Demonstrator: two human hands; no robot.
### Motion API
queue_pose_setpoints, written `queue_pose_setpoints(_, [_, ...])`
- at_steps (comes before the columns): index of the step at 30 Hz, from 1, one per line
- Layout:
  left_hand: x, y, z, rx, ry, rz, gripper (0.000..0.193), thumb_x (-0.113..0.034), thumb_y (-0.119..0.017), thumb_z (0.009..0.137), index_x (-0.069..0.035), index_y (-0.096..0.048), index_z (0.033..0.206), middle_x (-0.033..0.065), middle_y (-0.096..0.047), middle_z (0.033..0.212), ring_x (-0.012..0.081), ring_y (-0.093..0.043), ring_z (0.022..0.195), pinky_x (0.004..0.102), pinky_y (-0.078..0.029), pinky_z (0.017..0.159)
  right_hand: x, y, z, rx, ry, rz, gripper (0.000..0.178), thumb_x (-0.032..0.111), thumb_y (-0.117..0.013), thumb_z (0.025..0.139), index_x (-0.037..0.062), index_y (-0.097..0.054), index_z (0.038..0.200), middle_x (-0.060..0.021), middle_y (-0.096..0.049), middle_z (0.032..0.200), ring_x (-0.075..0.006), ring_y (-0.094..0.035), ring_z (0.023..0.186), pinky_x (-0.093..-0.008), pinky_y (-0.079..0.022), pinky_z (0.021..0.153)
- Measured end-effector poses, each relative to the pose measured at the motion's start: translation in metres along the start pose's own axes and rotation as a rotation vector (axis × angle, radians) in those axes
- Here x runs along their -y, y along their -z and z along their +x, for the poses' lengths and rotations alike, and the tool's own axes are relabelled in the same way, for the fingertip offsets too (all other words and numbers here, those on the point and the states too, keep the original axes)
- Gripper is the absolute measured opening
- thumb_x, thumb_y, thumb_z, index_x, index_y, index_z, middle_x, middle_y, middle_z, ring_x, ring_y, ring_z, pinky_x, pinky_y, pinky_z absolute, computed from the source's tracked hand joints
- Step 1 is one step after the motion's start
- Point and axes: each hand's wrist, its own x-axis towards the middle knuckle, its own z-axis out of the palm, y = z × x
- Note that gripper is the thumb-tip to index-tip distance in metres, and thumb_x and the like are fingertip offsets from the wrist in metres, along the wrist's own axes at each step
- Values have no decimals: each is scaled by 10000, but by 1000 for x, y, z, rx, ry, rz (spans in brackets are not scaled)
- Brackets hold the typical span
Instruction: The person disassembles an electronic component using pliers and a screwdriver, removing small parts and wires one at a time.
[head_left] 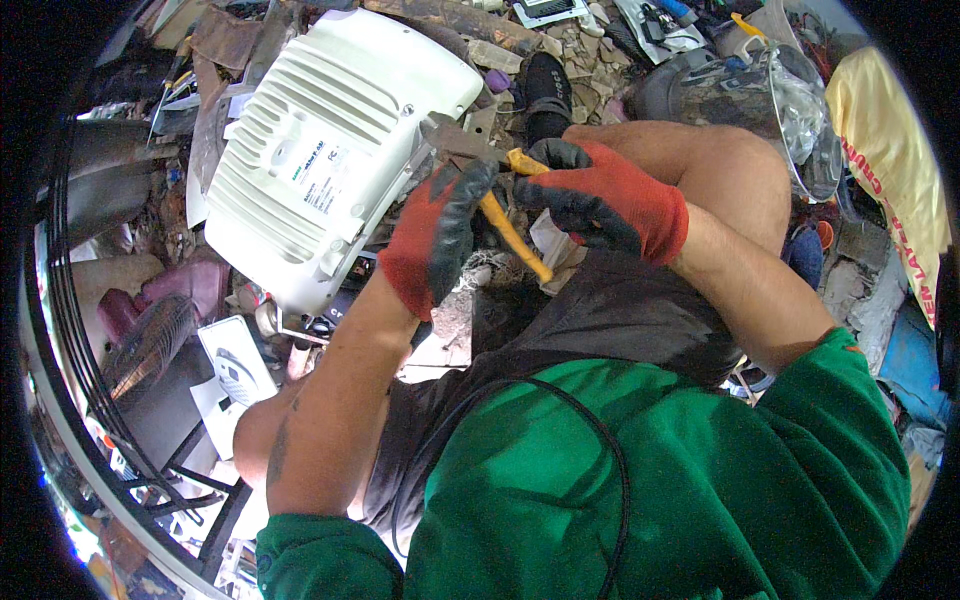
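- Red-gloved left hand (432, 235) wraps yellow-handled pliers (515, 236), likely steadying them.
- Right hand (615, 200) pinches one handle (525, 162), seemingly for leverage.
- Finned white housing (335, 155) lies just beside.

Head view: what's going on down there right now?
The person's left hand, gloved in red and black, grips a metal-headed tool with yellow handles. The matching gloved right hand is at one handle's end. The tool's head overlaps the edge of a large white ribbed casing; whether they touch is unclear.
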Motion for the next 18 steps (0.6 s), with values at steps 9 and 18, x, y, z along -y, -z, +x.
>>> queue_pose_setpoints(9, [5, -5, 2, -42, -78, -102, 356, -361, -542, 1069, -65, -591, 1261, 55, -663, 979, 150, -677, 874, 296, -579, 761, -5, -2, 18, -78, 54, 15, 245, 257, -637, 1012, 91, -637, 1193, 37, -613, 836, -38, -535, 606, -211, -418, 495])
queue_pose_setpoints(18, [0, -6, -1, -112, -45, -95, 356, -376, -495, 1080, -64, -603, 1212, 45, -661, 941, 156, -675, 816, 308, -583, 712, -8, 2, 29, -226, 206, -118, 349, 233, -749, 936, 14, -689, 1202, -47, -729, 1022, -131, -642, 926, -319, -536, 846])
